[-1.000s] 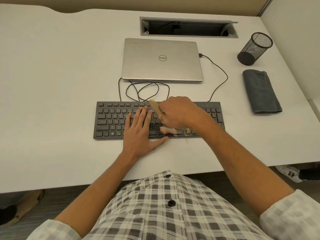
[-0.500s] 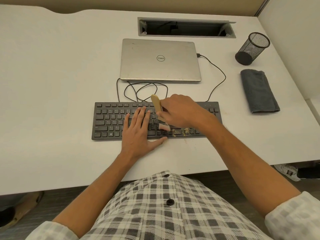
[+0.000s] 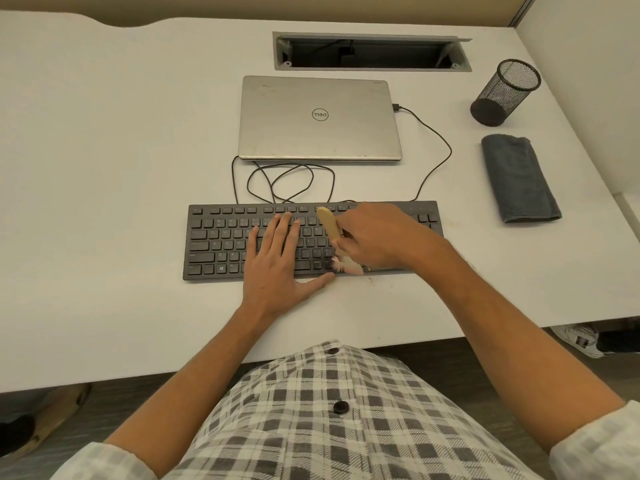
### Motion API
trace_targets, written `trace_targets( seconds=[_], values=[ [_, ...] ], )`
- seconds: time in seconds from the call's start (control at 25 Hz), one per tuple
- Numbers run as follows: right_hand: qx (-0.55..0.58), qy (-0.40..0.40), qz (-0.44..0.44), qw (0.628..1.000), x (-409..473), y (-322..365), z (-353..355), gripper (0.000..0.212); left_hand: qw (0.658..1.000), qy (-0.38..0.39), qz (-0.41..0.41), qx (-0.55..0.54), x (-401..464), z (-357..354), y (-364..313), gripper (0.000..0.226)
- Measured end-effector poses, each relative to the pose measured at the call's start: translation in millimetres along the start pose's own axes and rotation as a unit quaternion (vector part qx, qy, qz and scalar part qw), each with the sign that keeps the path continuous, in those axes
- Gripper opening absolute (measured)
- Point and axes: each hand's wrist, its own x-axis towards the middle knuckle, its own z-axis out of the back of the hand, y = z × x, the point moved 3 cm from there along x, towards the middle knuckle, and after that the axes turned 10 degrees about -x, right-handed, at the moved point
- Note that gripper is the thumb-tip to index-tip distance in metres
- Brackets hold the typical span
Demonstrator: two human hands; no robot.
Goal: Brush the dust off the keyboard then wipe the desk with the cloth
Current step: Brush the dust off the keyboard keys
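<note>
Pale wood forms the handle of the brush (image 3: 330, 223), which is gripped by the right hand (image 3: 375, 237) with the fingers curled round it; the handle tilts up and away toward the laptop (image 3: 320, 119), while the soft, light bristles are pressed against the bottom row of the keyboard (image 3: 221, 237), just right of its middle. The long axis of the matte black plastic keyboard runs left to right across the white tabletop (image 3: 104, 150), so any further strokes are judged to run along that axis, with the unswept right end lying under and beyond the right hand. The left hand (image 3: 277, 265) is laid flat on the keys with straight, spread fingers, nothing being held, apparently to steady the keyboard. Brownish crumbs are seen at the front edge near the bristles and on the tabletop just beside it. The cloth (image 3: 519, 178), dark grey, folded into a soft oblong with a nappy texture, lies well apart to the right, nearer the right hand, its long axis pointing away from the person. A black mesh cup (image 3: 505, 93) stands beyond it.
</note>
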Motion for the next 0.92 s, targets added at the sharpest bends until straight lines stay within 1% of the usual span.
trace_targets(
  seconds=[0.12,0.24,0.28,0.4,0.52,0.64,0.76,0.92],
  values=[
    [-0.004,-0.027,0.005,1.0,2.0,0.1,1.9,0.023,1.0,0.001,-0.002,-0.001,0.2,0.0,-0.4,0.107],
    [0.017,0.013,0.028,0.999,3.6,10.0,-1.4,0.023,1.0,0.004,-0.002,-0.001,-0.2,-0.8,1.0,0.107],
    [0.014,0.012,0.03,0.999,4.3,11.3,-1.2,0.024,1.0,0.004,-0.002,-0.001,0.0,-0.9,1.0,0.107],
    [-0.014,-0.033,0.017,0.999,9.6,7.6,1.4,0.023,1.0,-0.001,-0.004,0.001,0.3,-0.8,0.4,0.106],
    [0.007,-0.005,0.017,1.0,11.9,6.3,0.5,0.022,1.0,-0.004,-0.005,-0.001,0.0,-0.5,0.1,0.106],
    [0.005,-0.026,0.014,1.0,11.2,4.1,1.6,0.023,1.0,-0.002,-0.006,-0.003,0.1,-0.4,0.5,0.106],
    [0.012,-0.007,0.017,1.0,9.1,5.1,-0.9,0.023,1.0,0.004,-0.003,0.001,-0.5,-0.8,1.4,0.106],
    [0.014,-0.014,0.006,1.0,5.3,2.3,-0.9,0.024,1.0,0.006,-0.009,-0.011,-0.2,-0.7,2.1,0.108]
  ],
)
